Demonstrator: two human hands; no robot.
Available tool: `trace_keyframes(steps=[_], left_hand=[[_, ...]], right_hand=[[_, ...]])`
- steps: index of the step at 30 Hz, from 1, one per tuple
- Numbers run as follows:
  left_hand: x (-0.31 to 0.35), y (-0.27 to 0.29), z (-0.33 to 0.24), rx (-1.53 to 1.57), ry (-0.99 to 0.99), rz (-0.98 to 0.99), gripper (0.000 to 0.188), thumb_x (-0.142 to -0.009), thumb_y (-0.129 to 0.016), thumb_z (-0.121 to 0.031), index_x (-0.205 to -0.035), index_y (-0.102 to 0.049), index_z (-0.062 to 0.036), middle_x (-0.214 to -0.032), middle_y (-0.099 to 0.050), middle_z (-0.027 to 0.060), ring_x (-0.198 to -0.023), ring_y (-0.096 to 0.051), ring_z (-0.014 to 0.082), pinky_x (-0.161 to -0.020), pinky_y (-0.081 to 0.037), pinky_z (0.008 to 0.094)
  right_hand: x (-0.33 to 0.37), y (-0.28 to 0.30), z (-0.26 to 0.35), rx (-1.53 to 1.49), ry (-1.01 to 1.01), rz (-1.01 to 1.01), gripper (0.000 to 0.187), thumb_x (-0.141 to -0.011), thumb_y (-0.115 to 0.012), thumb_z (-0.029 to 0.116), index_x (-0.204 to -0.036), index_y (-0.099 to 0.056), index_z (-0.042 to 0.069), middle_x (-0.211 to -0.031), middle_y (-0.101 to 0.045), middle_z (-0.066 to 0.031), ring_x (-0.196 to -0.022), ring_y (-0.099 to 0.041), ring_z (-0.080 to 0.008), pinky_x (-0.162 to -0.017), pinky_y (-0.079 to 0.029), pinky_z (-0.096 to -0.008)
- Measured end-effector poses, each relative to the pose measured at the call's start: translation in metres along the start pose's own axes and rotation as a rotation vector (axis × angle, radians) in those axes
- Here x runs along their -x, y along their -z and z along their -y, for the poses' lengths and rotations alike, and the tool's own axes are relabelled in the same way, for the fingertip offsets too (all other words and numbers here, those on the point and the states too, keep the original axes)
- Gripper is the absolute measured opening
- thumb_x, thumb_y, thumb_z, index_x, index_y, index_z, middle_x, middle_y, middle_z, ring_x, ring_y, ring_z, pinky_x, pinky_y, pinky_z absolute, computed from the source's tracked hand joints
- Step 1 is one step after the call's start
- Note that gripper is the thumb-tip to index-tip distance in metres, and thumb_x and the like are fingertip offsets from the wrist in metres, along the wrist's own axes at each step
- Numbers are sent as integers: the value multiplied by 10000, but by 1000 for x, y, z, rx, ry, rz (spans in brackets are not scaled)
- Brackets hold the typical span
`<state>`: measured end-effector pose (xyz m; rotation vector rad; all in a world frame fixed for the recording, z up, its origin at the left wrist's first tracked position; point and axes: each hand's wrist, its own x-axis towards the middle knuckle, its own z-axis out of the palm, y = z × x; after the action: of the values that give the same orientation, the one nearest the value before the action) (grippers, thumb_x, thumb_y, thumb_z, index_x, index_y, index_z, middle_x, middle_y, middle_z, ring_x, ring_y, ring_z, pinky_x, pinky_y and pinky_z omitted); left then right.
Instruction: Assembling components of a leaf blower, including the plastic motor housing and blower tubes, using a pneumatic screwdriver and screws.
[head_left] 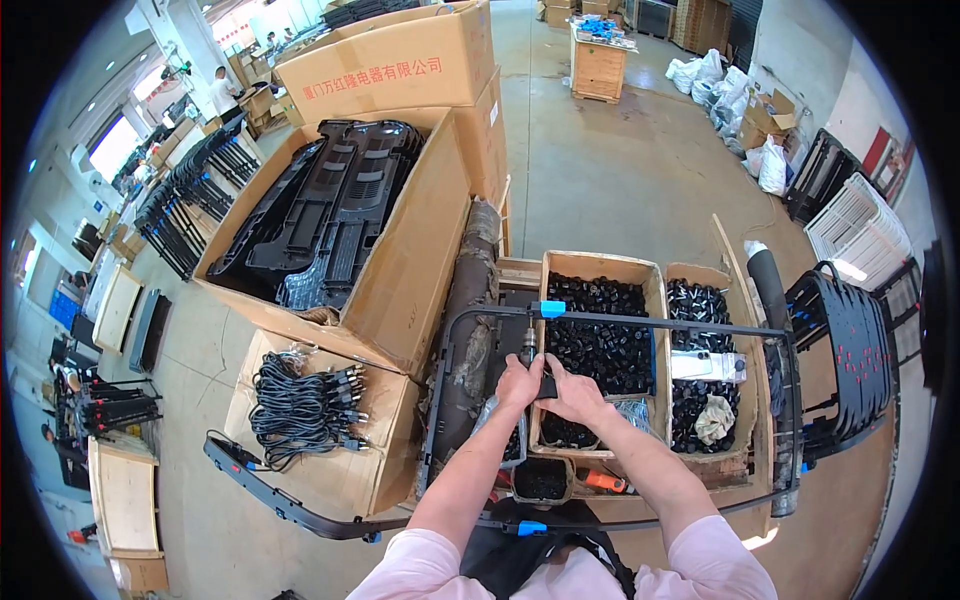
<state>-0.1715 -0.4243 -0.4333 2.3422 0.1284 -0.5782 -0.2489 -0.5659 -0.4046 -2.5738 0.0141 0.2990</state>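
My left hand [519, 383] and my right hand [574, 391] meet in front of me, closed around a dark power drill [547, 384]. Its metal chuck [529, 343] points away from me, toward the far bar of a black tubular frame [640, 321]. The drill's tip is close to a blue clip [552, 309] on that bar; contact cannot be made out. The frame lies across the bench around both forearms. A second blue clip [532, 528] sits on its near bar, close to my body. My palms hide most of the drill's body.
Wooden bins of black plastic caps [600, 350] and screws [697, 300] stand on the bench, with a phone [692, 364] on the right one. An orange-handled tool [604, 481] lies nearer. Bundled black cables [300, 405] and a big carton [400, 285] of black panels [335, 210] are left.
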Motion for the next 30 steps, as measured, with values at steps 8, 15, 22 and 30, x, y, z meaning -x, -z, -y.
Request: trace_keyframes(steps=[8, 15, 22, 30], left_hand=[[0, 1, 1, 0, 6, -13, 842, -953, -540, -703, -1366, -466, 28, -1220, -695, 333, -1179, -671, 475, -1013, -517, 532], [1, -1, 3, -73, -24, -12, 817, -940, -565, -687, -1340, -518, 23, -1255, -687, 307, -1189, -666, 469, -1030, -517, 520], [6, 6, 2, -198, -27, -47, 778, -916, -604, -688, -1276, -598, 2, -1312, -672, 271, -1237, -654, 429, -1027, -525, 511], [12, 7, 11, -195, -164, -186, 659, -885, -679, -614, -1120, -644, 1, -1095, -743, 259, -1049, -726, 436, -923, -570, 527]], right_hand=[[5, -3, 11, 18, 90, -84, 620, -814, -835, 305, -1311, -579, 36, -1354, -552, -150, -1212, -627, -381, -986, -549, -476], [13, -7, 10, 28, 102, -107, 604, -810, -837, 294, -1291, -586, 28, -1347, -555, -155, -1193, -642, -384, -967, -558, -485], [18, -14, 10, 26, 111, -114, 582, -809, -838, 293, -1263, -588, 28, -1318, -557, -162, -1182, -645, -390, -951, -564, -494], [25, -16, 15, 30, 145, -164, 560, -803, -836, 304, -1233, -595, 38, -1261, -563, -172, -1112, -657, -396, -912, -573, -492]])
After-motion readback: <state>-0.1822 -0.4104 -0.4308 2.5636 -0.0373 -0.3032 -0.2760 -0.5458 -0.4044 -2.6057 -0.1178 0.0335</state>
